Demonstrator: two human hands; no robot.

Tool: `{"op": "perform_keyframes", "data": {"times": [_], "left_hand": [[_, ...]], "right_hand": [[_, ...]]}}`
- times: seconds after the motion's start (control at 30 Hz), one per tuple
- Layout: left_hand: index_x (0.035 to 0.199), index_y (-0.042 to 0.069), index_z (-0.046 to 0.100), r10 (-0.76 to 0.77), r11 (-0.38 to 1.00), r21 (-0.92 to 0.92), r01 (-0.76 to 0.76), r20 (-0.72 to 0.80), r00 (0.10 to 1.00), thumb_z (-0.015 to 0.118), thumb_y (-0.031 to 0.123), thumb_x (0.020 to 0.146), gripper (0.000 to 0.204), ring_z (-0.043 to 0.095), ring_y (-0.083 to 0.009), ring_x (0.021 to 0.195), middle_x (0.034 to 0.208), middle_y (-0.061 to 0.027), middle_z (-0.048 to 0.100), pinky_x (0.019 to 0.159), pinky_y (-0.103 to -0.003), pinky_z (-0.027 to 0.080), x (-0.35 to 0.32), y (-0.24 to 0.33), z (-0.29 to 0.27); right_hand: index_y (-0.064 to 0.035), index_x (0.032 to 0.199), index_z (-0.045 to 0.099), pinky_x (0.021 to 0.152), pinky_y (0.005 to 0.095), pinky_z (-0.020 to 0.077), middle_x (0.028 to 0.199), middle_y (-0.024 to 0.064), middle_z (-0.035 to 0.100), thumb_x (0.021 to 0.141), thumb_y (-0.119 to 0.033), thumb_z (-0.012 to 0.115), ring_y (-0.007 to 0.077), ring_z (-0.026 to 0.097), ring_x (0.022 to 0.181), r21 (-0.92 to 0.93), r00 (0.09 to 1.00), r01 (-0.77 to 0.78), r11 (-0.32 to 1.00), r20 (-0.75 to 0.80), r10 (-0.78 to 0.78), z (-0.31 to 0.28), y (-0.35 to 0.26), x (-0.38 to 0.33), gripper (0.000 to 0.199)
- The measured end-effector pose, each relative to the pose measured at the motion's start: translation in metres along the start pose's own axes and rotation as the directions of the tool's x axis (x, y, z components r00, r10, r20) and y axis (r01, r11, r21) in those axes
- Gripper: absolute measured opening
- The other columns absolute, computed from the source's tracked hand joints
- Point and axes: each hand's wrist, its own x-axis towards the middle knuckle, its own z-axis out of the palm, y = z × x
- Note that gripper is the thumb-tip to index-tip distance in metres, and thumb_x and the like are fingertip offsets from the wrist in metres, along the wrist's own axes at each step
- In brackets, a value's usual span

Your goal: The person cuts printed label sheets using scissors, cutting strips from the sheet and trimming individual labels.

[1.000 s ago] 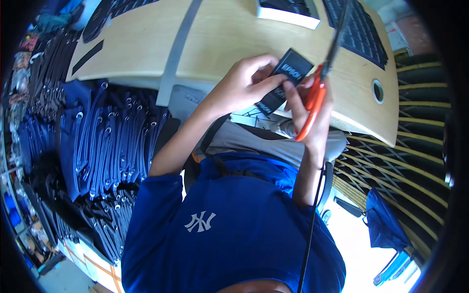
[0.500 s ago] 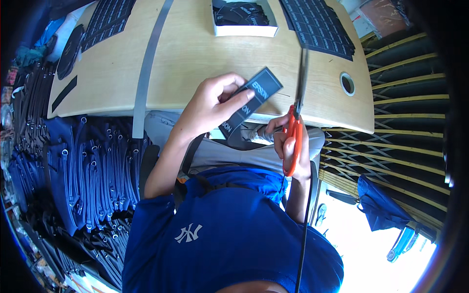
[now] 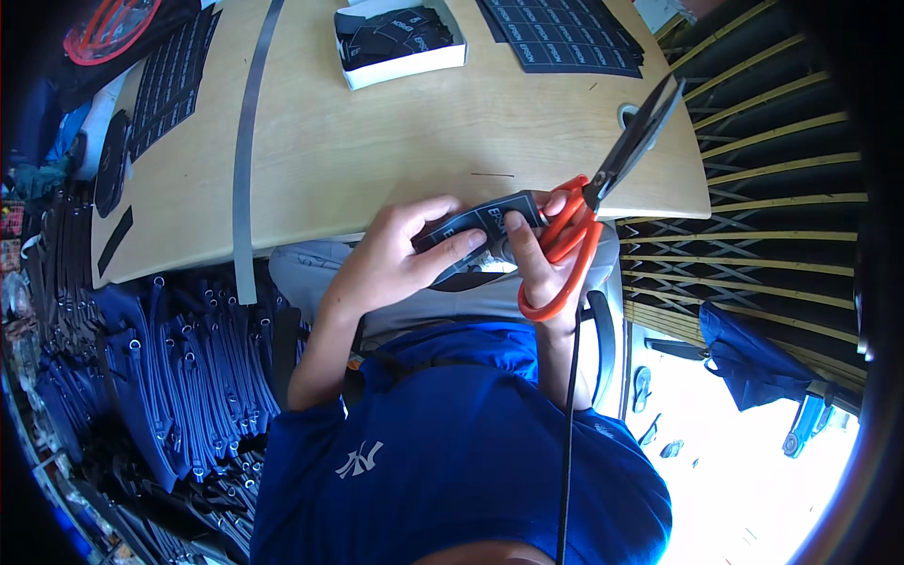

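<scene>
Over the table's near edge, my left hand is closed on a black label strip with pale lettering, its thumb lying on top. The far end of that strip reaches my right hand, whose thumb and fingertips touch it. Looped on the same right hand are scissors with orange handles. Their dark metal blades point up and to the right, away from the strip, and look slightly parted at the tips. Part of the strip's lower end is hidden behind my left fingers.
On the wooden table stand a white box of cut black labels and label sheets. More sheets lie at left, beside a grey band. Dark blue straps hang at left; a folding gate stands at right.
Both hands have come together, my right thumb and fingers now touching the strip's end. The scissors have tipped from upright toward the right. The whole view has shifted slightly.
</scene>
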Motion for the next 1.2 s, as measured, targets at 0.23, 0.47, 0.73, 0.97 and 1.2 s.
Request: {"op": "perform_keyframes", "data": {"times": [0.23, 0.47, 0.73, 0.97, 1.2], "left_hand": [[0.082, -0.002, 0.062, -0.018, 1.0, -0.025, 0.012, -0.258, 0.966, 0.061, 0.017, 0.089, 0.02, 0.042, -0.0007, 0.052, 0.06, 0.0038, 0.051, 0.045, -0.019, 0.031, 0.006, 0.004, -0.008], [0.08, -0.002, 0.063, 0.055, 0.995, 0.094, -0.025, -0.328, 0.943, 0.063, 0.019, 0.087, 0.022, 0.043, -0.0023, 0.05, 0.059, 0.001, 0.054, 0.043, -0.02, 0.031, 0.013, 0.025, -0.038], [0.079, -0.003, 0.064, 0.088, 0.989, 0.14, -0.052, -0.266, 0.96, 0.064, 0.017, 0.086, 0.022, 0.046, -0.0017, 0.05, 0.058, -0.0003, 0.056, 0.042, -0.019, 0.033, 0.016, 0.025, -0.032], [0.078, -0.004, 0.064, 0.045, 0.993, 0.114, -0.022, -0.21, 0.977, 0.064, 0.015, 0.086, 0.021, 0.049, -0.0027, 0.051, 0.06, -0.0023, 0.059, 0.043, -0.019, 0.036, 0.019, 0.032, -0.028], [0.075, -0.002, 0.062, -0.014, 0.997, 0.073, 0.028, -0.19, 0.982, 0.063, 0.013, 0.086, 0.018, 0.048, -0.0017, 0.057, 0.063, -0.0003, 0.058, 0.05, -0.018, 0.037, 0.018, 0.03, -0.021]], "right_hand": [[0.0002, 0.111, 0.035, 0.048, 0.0174, 0.0296, 0.089, 0.0096, 0.05, 0.082, -0.049, 0.059, 0.002, 0.04, 0.054, 0.099, 0.94, -0.049, 0.994, 0.34, 0.013, -0.03, 0.014, -0.006, 0.062], [0.0043, 0.106, 0.038, 0.045, 0.0211, 0.0305, 0.08, 0.0058, 0.049, 0.063, -0.083, 0.05, 0.0039, 0.039, 0.05, -0.201, 0.725, -0.338, 0.92, 0.568, 0.39, -0.069, 0.034, -0.033, 0.098], [0.0014, 0.098, 0.04, 0.046, 0.0234, 0.0372, 0.078, 0.0062, 0.05, 0.064, -0.085, 0.046, 0.0078, 0.046, 0.049, -0.281, 0.726, -0.258, 0.924, 0.576, 0.377, -0.06, 0.005, -0.041, 0.093], [0.0002, 0.097, 0.04, 0.046, 0.0232, 0.0356, 0.075, 0.0041, 0.048, 0.058, -0.087, 0.048, 0.0068, 0.044, 0.05, -0.265, 0.729, -0.318, 0.91, 0.545, 0.413, -0.062, 0.0, -0.038, 0.095], [-0.0005, 0.096, 0.041, 0.048, 0.0235, 0.0356, 0.074, 0.0034, 0.047, 0.058, -0.086, 0.049, 0.0068, 0.042, 0.051, -0.26, 0.713, -0.305, 0.916, 0.576, 0.401, -0.063, 0.007, -0.035, 0.094]]}}
